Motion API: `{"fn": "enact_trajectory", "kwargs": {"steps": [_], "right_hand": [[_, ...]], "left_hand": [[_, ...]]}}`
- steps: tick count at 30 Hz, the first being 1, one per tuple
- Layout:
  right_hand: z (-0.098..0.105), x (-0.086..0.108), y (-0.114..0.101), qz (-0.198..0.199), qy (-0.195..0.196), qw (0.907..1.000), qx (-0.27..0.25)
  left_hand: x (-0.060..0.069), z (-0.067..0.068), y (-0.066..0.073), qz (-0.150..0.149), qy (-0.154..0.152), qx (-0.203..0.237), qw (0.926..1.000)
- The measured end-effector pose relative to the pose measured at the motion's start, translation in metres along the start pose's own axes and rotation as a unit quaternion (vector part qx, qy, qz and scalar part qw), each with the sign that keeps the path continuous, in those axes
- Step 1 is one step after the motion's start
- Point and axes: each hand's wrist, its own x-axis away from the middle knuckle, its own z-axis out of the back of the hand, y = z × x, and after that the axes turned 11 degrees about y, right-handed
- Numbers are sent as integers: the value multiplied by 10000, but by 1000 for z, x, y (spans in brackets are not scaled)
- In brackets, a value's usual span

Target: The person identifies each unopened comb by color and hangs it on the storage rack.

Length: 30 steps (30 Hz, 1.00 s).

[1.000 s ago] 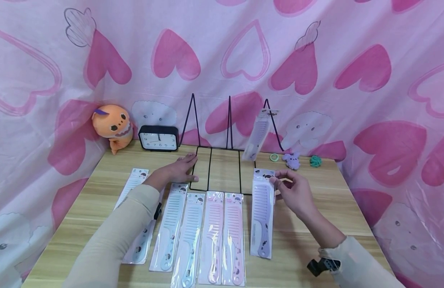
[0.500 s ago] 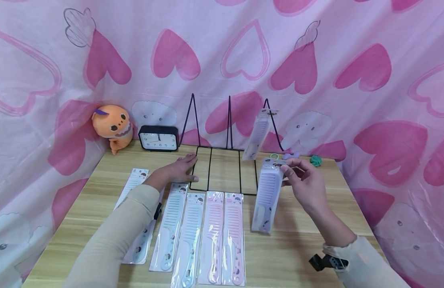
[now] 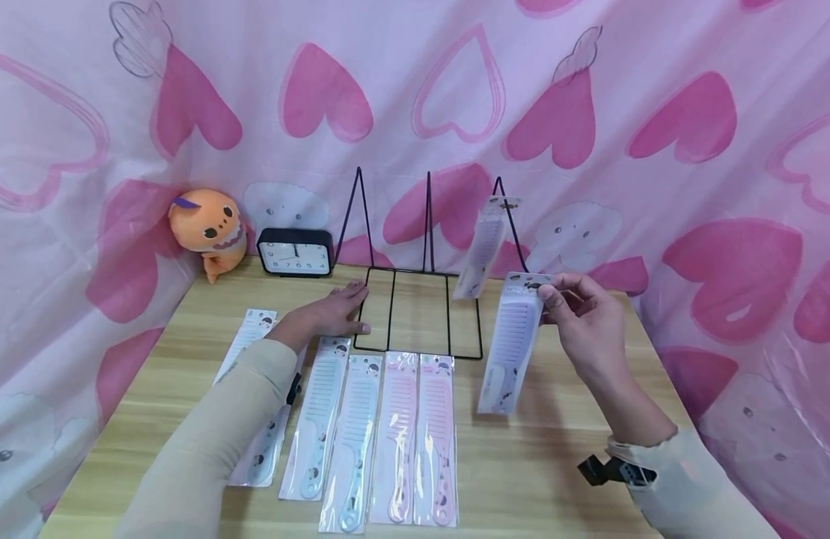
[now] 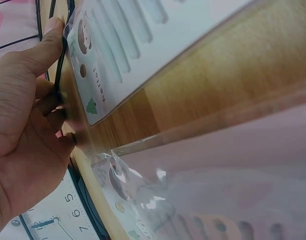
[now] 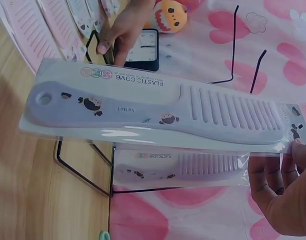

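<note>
My right hand [image 3: 590,322] pinches the top of a packaged purple comb [image 3: 511,337] between thumb and fingers, and the comb hangs tilted above the table. In the right wrist view this comb [image 5: 137,112] spans the middle, in front of another packaged purple comb [image 5: 178,170]. That other comb hangs on the right prong of a black wire rack [image 3: 448,314]. My left hand [image 3: 328,311] lies at the rack's left side, its fingers and thumb touching the frame. In the left wrist view the thumb of the left hand [image 4: 22,115] presses the wire.
Packaged blue combs [image 3: 320,419] and pink combs [image 3: 436,442] lie in front of the rack. Another packaged comb [image 3: 260,449] is partly under the left forearm. A black clock [image 3: 296,253] and an orange plush toy [image 3: 208,224] stand at the back left, before a heart-patterned curtain [image 3: 327,90].
My right hand has lifted the purple comb off the table, moving it up, rightward and toward the rack. The left hand stays at the rack. The head view has tilted slightly.
</note>
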Motion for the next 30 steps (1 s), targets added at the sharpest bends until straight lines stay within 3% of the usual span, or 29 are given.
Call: {"fn": "enact_trajectory", "kwargs": {"steps": [9, 20, 30], "right_hand": [[-4, -3, -5, -69, 104, 9983, -571], [-9, -6, 1, -101, 133, 9992, -356], [-22, -26, 8, -315, 161, 9985, -417]], "left_hand": [[-2, 4, 1, -29, 66, 41, 10000], [0, 1, 1, 2, 27, 82, 10000], [-1, 0, 0, -119, 75, -7, 9999]]}}
